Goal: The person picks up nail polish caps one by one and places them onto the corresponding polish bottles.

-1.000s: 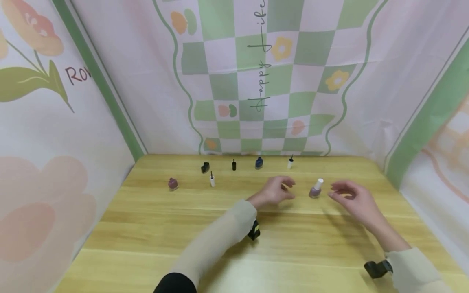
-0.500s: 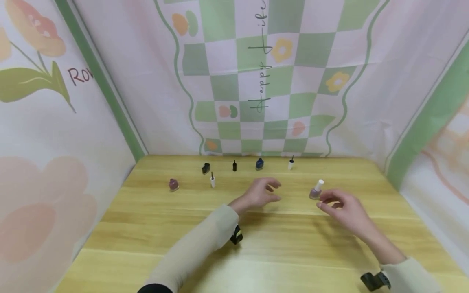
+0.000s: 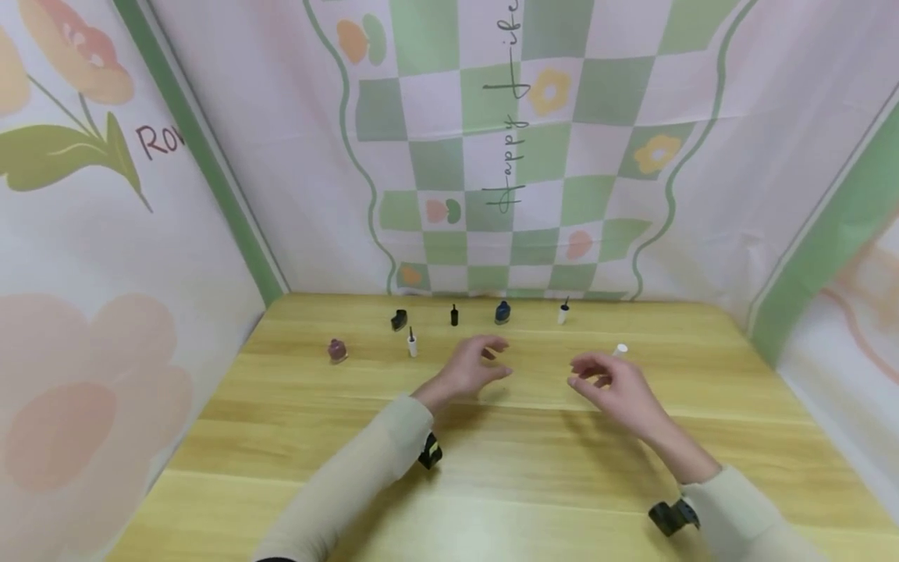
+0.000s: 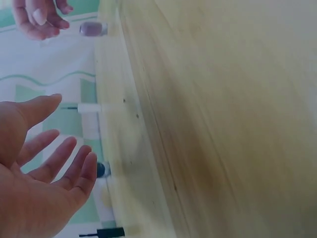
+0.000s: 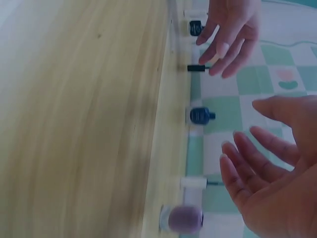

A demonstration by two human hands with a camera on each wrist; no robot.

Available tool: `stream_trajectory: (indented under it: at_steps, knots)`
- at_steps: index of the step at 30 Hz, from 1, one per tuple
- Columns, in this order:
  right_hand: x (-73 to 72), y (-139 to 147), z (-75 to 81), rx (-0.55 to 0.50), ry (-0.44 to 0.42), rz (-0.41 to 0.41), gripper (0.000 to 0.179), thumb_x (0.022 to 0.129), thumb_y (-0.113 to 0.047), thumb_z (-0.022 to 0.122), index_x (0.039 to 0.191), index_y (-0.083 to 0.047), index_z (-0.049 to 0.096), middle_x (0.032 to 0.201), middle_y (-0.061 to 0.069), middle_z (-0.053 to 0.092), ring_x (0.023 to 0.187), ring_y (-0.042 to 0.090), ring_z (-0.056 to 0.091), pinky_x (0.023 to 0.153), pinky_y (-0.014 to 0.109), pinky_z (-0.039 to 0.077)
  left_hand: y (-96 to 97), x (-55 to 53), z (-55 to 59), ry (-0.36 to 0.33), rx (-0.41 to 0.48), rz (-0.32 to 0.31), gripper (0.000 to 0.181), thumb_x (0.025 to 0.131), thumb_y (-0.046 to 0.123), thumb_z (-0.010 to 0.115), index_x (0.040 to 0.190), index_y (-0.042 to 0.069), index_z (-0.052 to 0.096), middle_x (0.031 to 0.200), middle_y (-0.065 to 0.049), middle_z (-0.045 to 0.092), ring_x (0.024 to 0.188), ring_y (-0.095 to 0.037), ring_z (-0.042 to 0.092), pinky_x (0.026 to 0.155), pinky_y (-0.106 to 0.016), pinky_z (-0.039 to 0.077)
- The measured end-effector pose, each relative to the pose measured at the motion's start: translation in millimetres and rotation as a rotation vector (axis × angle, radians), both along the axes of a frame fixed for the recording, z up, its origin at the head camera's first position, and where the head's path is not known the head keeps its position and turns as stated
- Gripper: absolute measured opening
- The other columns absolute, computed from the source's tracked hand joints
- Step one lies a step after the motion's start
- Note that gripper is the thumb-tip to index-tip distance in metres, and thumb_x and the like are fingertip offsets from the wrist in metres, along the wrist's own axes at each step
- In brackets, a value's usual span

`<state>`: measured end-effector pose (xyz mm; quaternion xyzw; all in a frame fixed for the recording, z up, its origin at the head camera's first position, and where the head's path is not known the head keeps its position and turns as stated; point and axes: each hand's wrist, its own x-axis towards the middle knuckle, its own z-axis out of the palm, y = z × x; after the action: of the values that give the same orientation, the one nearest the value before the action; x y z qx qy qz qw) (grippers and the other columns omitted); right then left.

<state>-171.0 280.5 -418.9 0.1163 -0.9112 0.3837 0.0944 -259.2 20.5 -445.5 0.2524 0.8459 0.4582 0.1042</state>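
Note:
My left hand hovers over the middle of the table, fingers loosely bent and holding nothing. Facing it, my right hand is likewise bare, its thumb and fingers apart. Behind the right hand stands a light purple nail polish bottle; only its white cap shows in the head view. Farther back is an uncapped blue nail polish bottle, with a white brush cap standing brush-up to its right. A black brush cap stands to the blue bottle's left.
Towards the left are a black nail polish bottle, another white brush cap and an uncapped mauve bottle. All stand on the wooden table. A patterned cloth hangs along the back edge.
Both hands have moved left, with the right hand passing in front of the light purple bottle and covering most of it. The bottles and caps stay where they stood.

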Motion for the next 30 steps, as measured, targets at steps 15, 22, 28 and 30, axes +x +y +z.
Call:
stream_trajectory:
  at_steps: [15,22,28,30]
  knots:
    - [-47.0,-39,-14.1,-0.159,-0.233,-0.174,0.053,0.100,-0.018,0.063,0.142,0.007,0.041,0.142,0.030,0.047,0.131,0.045,0.046,0.109,0.057,0.042,3.1,-22.0,-15.9,0.003,0.041,0.128,0.064,0.097,0.023,0.073,0.151,0.002,0.044,0.144,-0.020,0.051,0.127,-0.035,0.054,0.105,-0.046,0.050]
    - [-75.5,-42,-21.5,-0.232,-0.375,-0.322,0.071,0.101,-0.022,0.059,0.156,0.003,0.023,0.154,0.030,0.034,0.138,0.046,0.040,0.114,0.058,0.038,16.4,-38.6,-20.1,-0.053,0.048,0.211,0.073,0.095,0.027,0.074,0.154,0.003,0.038,0.148,-0.018,0.048,0.132,-0.034,0.051,0.110,-0.047,0.046]
    - [-98.1,-49,-25.8,-0.277,-0.397,-0.464,0.081,0.099,-0.024,0.062,0.158,0.005,0.014,0.156,0.037,0.026,0.142,0.051,0.034,0.118,0.058,0.031,27.4,-50.4,-18.9,-0.063,0.023,0.244,0.077,0.096,0.026,0.073,0.156,0.001,0.032,0.152,-0.023,0.042,0.137,-0.036,0.047,0.114,-0.048,0.042]
    - [-103.7,-51,-27.0,-0.314,-0.405,-0.506,0.084,0.098,-0.024,0.063,0.158,0.004,0.011,0.158,0.038,0.019,0.144,0.052,0.030,0.120,0.058,0.028,31.2,-53.6,-19.0,-0.075,0.005,0.253,0.079,0.096,0.026,0.072,0.157,0.001,0.029,0.155,-0.025,0.038,0.141,-0.037,0.044,0.116,-0.049,0.040]
